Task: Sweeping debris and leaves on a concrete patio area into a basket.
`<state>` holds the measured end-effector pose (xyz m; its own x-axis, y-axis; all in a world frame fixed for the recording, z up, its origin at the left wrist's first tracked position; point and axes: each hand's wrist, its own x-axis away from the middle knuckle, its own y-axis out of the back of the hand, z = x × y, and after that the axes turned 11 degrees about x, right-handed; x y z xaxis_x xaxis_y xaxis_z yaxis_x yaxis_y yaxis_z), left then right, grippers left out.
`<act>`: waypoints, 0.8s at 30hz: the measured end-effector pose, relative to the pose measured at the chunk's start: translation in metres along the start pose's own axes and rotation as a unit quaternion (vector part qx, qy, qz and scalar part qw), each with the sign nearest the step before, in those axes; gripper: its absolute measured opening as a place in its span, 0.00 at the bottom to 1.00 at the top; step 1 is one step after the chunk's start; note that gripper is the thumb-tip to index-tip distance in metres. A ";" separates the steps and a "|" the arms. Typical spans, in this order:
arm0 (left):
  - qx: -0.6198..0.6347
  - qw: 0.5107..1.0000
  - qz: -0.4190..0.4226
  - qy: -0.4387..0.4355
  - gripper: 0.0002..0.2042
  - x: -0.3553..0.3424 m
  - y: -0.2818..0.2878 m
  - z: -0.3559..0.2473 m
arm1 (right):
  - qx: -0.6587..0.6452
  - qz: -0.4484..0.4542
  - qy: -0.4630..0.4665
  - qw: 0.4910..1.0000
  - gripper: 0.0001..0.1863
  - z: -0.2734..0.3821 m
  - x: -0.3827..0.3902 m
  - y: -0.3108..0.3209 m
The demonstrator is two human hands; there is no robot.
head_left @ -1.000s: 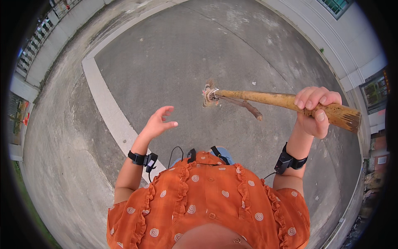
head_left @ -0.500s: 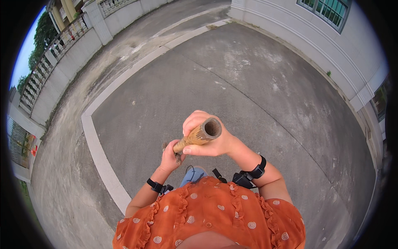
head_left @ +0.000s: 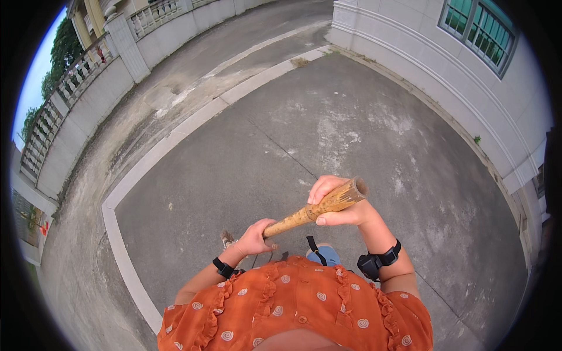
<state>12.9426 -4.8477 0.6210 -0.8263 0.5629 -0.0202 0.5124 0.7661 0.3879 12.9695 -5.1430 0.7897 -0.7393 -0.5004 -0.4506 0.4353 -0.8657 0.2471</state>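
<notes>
A bamboo pole (head_left: 295,220) is held above grey concrete ground (head_left: 234,169), at lower centre of the frame. The fingers of the left hand (head_left: 256,237) clamp its lower part; those of the right hand (head_left: 352,214) wrap around it near its hollow end. Its long axis slants from lower left, hollow end pointing upper right.

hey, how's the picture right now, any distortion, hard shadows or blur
Head view: fisheye distortion bends the right wall; head view: light looks soft, no hard shadows on the ground; head view: the pole, left hand and right hand look fairly sharp.
</notes>
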 end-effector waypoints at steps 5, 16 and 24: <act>-0.087 0.993 -0.010 -0.080 0.32 -0.263 0.036 0.040 | 0.027 -0.008 0.023 0.999 0.16 -0.128 -0.090 0.194; -0.150 0.981 -0.117 -0.043 0.28 -0.722 0.210 0.139 | -0.061 0.064 -0.079 0.993 0.17 -0.414 -0.414 0.499; -0.124 0.990 -0.062 -0.013 0.30 -1.096 0.309 0.226 | -0.095 -0.032 -0.145 0.984 0.16 -0.614 -0.611 0.733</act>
<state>14.0596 -5.1578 0.5552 -0.8712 0.4799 -0.1033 0.3322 0.7313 0.5957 14.0550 -5.4636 0.7196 -0.8724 -0.4508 -0.1888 0.4502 -0.8916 0.0487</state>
